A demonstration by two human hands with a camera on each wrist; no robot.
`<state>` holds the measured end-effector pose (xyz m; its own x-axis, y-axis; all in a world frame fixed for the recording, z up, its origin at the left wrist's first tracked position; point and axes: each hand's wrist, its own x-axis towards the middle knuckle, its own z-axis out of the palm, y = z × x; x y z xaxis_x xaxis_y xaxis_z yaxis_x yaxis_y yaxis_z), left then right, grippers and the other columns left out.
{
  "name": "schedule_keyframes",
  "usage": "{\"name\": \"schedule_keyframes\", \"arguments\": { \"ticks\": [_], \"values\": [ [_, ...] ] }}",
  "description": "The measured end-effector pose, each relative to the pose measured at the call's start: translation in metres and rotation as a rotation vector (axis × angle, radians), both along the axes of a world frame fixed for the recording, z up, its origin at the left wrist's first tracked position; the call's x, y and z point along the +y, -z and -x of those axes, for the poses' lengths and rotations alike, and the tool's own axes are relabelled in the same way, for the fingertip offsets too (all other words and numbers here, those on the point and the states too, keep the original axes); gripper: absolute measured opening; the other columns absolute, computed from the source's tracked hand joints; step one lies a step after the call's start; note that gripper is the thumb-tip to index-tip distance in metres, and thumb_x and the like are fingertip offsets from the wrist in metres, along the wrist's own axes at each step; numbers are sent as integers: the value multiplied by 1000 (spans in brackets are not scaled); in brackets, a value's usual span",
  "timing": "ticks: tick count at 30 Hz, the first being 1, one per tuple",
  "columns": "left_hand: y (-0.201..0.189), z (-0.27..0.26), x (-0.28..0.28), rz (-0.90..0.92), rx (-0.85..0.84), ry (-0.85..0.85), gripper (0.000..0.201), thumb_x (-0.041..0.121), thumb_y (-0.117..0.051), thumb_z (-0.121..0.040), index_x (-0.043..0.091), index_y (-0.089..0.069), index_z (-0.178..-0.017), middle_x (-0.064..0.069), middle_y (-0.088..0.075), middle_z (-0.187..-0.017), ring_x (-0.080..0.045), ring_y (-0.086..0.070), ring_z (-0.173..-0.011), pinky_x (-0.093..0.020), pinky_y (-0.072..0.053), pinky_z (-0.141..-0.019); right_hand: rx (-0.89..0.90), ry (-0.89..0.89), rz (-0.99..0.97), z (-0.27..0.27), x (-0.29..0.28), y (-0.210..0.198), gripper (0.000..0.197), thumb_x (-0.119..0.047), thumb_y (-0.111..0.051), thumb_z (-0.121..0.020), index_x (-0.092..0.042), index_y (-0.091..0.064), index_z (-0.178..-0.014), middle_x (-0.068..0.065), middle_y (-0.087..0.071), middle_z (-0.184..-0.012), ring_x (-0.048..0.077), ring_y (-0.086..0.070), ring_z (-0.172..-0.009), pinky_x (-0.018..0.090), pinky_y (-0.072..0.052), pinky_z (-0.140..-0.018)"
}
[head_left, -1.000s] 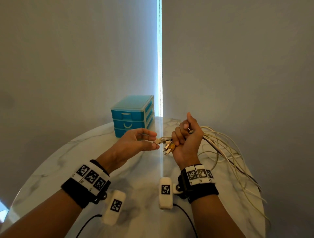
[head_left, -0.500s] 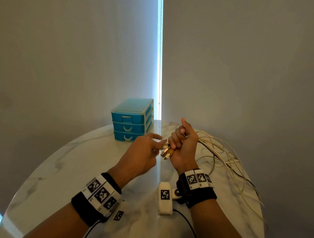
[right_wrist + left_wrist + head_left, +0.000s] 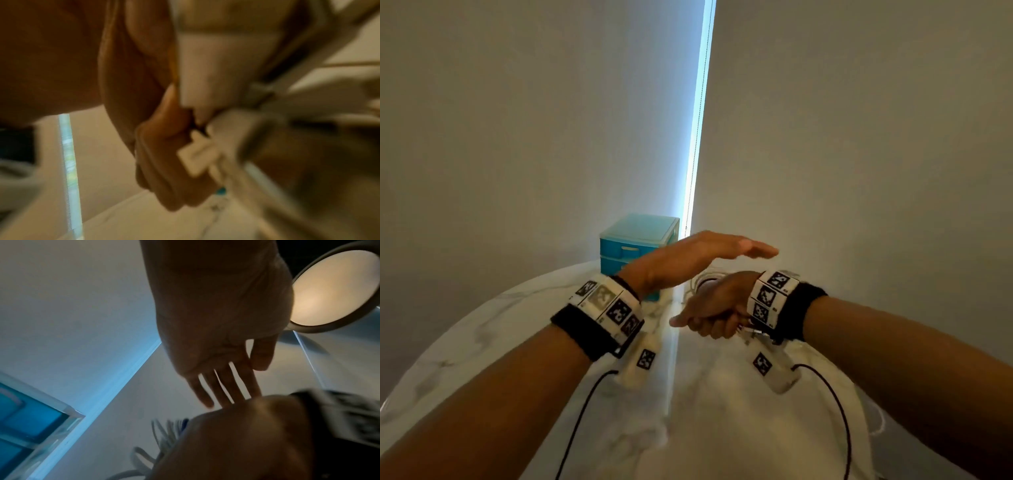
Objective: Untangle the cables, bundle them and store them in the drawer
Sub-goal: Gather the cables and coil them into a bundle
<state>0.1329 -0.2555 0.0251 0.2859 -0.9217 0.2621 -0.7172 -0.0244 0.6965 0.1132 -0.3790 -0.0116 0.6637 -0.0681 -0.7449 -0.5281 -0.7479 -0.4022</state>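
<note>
My right hand (image 3: 709, 315) is a fist over the table, knuckles up, gripping the bunch of pale cables (image 3: 700, 279). Their plug ends (image 3: 748, 330) stick out by the wrist. In the right wrist view the curled fingers (image 3: 164, 170) wrap the cables, with a white plug (image 3: 197, 155) at the palm, though this view is blurred. My left hand (image 3: 722, 248) hovers flat just above the right one, fingers straight, holding nothing. The left wrist view shows its bare palm (image 3: 216, 353) above the cable loops (image 3: 164, 434). The blue drawer unit (image 3: 635, 240) stands behind, its drawers closed.
The round marble table (image 3: 482, 342) carries everything, its rim curving at left and right. Black leads (image 3: 582, 418) run from the wrist cameras toward me. Grey walls with a bright vertical gap (image 3: 698, 120) stand behind. A round ceiling lamp (image 3: 337, 280) shows in the left wrist view.
My left hand let go of the plug ends, opened flat and rose over the right hand. The right hand rolled knuckles-up with the cables and shifted toward me.
</note>
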Motion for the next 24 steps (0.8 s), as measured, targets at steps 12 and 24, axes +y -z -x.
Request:
{"name": "schedule_keyframes", "arguments": {
  "ticks": [12, 24],
  "values": [
    [-17, -26, 33, 361, 114, -280, 66, 59, -31, -112, 17, -67, -76, -3, -62, -64, -23, -60, -63, -52, -57, -87, -747, 48, -290, 61, -12, -136, 48, -59, -51, -106, -22, -54, -76, -4, -33, -66, 10, -21, -55, 24, -19, -49],
    [-5, -38, 73, 216, 538, -182, 56, 73, -47, -98, 25, -43, -69, 4, -28, -63, -14, -27, -54, -27, -41, -59, -1227, 195, -581, 41, -8, -148, 52, -45, -43, -114, -6, -71, -94, -6, -37, -63, 7, -29, -51, 21, -24, -43]
  ]
}}
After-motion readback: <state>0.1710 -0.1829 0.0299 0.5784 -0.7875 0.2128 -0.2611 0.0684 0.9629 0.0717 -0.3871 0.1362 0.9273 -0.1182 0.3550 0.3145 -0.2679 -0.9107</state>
